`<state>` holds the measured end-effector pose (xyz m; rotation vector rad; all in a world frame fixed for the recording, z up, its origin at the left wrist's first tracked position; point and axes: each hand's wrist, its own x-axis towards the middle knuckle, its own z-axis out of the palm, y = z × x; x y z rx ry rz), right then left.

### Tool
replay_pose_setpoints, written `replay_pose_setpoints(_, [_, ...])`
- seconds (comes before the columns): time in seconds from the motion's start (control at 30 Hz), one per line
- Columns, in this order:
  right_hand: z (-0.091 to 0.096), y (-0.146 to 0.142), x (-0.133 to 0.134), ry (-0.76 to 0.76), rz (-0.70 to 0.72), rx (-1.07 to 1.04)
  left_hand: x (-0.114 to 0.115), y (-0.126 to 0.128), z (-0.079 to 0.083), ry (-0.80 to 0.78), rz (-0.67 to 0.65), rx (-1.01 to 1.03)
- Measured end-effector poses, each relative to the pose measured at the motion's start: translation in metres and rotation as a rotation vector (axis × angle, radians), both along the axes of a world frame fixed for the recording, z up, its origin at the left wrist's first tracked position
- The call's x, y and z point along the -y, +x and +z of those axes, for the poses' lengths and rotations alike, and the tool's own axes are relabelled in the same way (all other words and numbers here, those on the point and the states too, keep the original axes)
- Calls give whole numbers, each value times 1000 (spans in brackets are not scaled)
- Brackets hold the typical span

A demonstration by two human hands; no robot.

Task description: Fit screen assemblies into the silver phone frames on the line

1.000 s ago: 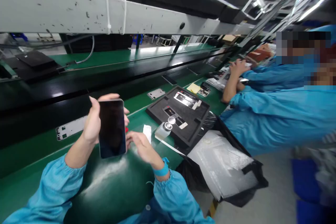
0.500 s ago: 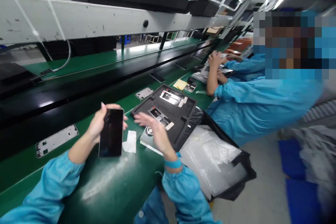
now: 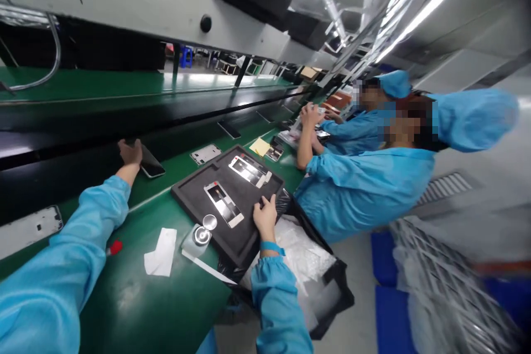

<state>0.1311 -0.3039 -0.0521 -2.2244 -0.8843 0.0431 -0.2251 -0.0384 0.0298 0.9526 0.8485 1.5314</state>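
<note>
My left hand point(image 3: 130, 153) is stretched out to the black conveyor belt point(image 3: 74, 168), fingers closed on a dark phone point(image 3: 150, 164) that lies at the belt's near edge. My right hand point(image 3: 265, 216) rests on the near edge of a black foam tray point(image 3: 194, 191), fingers curled over its rim. Two phone screens point(image 3: 224, 204) point(image 3: 249, 170) lie face up in the tray. A small round metal tool point(image 3: 202, 235) on a clear block sits just left of the tray.
A white cloth point(image 3: 161, 245) and a small red item point(image 3: 115, 246) lie on the green bench point(image 3: 166, 310). White phone frames point(image 3: 206, 154) point(image 3: 27, 228) ride the belt. Co-workers in blue coats point(image 3: 360, 182) work to the right. A black bag of clear film point(image 3: 307, 265) hangs below the tray.
My left hand carried the phone from in front of me out to the belt. My right hand moved right onto the tray's edge. My view swung right.
</note>
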Motion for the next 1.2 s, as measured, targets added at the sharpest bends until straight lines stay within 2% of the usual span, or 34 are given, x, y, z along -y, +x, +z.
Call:
replay_pose_setpoints(0.1, [-10,6,6,-8,-2,42,-15,15,-13,-73,205,-315])
replay_pose_setpoints(0.2, [-13,11,12,-13,16,61,-17,39,-20,-77,219,-631])
replay_pose_setpoints(0.27, [-14,13,16,-22,30,68,-11,64,-24,-31,99,-836])
replay_pose_setpoints(0.43, [-13,14,22,-69,35,102,5,147,-34,143,-346,-1205])
replay_pose_setpoints(0.53, [-12,14,24,-112,37,144,2,180,-35,207,-450,-1319])
replay_pose_setpoints(0.63, [-12,14,24,-149,39,184,-5,186,-33,286,-443,-1365])
replay_pose_setpoints(0.77, [-9,11,20,-184,24,210,-9,160,-18,330,-354,-1378])
replay_pose_setpoints(0.87, [-2,3,17,-212,14,216,-1,121,9,336,-248,-1352])
replay_pose_setpoints(0.93, [7,-5,15,-232,35,229,13,86,30,355,-177,-1325])
replay_pose_setpoints(1.07, [28,-25,10,-291,246,263,64,3,65,436,-87,-1317])
replay_pose_setpoints(1.13, [38,-34,2,-343,371,258,97,-42,73,502,-32,-1298])
replay_pose_setpoints(1.2, [47,-40,-10,-400,439,236,133,-83,74,605,55,-1183])
